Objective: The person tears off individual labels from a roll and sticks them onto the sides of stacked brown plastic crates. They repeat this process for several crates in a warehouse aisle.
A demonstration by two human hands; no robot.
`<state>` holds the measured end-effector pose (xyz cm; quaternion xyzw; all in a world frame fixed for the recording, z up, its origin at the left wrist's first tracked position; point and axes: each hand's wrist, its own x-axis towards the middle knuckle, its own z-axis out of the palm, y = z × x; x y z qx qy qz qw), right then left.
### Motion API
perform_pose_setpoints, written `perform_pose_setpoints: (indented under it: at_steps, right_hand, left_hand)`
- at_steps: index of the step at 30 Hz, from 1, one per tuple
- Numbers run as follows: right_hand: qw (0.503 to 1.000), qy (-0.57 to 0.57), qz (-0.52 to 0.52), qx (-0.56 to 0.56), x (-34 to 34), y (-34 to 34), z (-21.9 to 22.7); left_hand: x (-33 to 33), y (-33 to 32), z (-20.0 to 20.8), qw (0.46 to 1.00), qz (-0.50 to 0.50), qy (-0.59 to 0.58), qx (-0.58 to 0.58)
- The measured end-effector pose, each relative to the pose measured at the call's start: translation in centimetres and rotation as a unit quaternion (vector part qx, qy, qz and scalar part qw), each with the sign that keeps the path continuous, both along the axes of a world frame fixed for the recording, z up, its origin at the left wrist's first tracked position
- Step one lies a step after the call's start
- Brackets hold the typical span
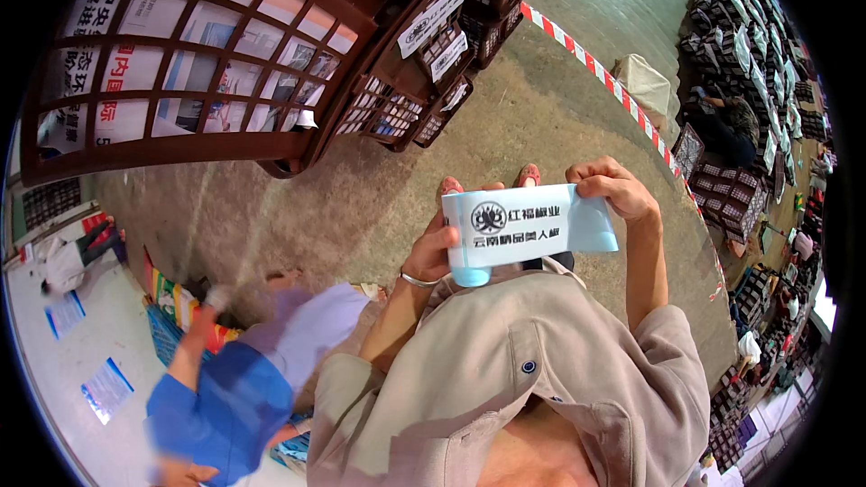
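Observation:
Stretched between my hands in front of my chest is a roll of labels (pixel 510 227), a white printed label on pale blue backing with a dark round emblem. My left hand (pixel 431 251) is closed around its left end, where the coiled part hangs below, thumb on the front. At the upper right corner, my right hand (pixel 609 188) pinches the strip between thumb and curled fingers. Beyond the strip's right end, the pale blue backing curls downward. A brown plastic crate (pixel 194 63) lined with printed paper stands in the upper left, apart from both hands.
More stacked brown crates (pixel 388 108) with white labels stand behind it. Red-and-white barrier tape (pixel 600 72) runs along the right, with rows of loaded crates (pixel 735 63) and a crouching person (pixel 731 122) beyond. A person in blue (pixel 225 406) is close on my left, beside a white surface (pixel 68 379).

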<state>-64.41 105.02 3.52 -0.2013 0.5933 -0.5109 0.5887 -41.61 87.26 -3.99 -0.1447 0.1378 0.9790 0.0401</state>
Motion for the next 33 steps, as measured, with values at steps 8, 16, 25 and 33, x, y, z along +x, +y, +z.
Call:
perform_pose_setpoints:
  at_steps: [8, 16, 25, 33]
  right_hand:
    - [0.99, 0.113, 0.013, 0.081, -0.1, 0.4, -1.7]
    - [0.894, 0.418, -0.083, 0.138, 1.0, 0.1, -2.9]
    - [0.949, 0.27, -0.16, 0.003, 9.7, -4.6, -1.7]
    - [0.985, 0.011, -0.171, -0.014, 9.7, -4.3, -2.6]
  left_hand:
    - [0.4, 0.1, 0.5, 0.98, 0.101, -0.105, 0.135]
    - [-0.5, 0.4, 0.5, 0.967, 0.086, -0.235, -0.05]
    - [-1.9, 1.3, 2.6, 0.914, 0.124, -0.198, -0.332]
    - [-1.4, 1.2, 2.8, 0.964, 0.111, -0.141, -0.198]
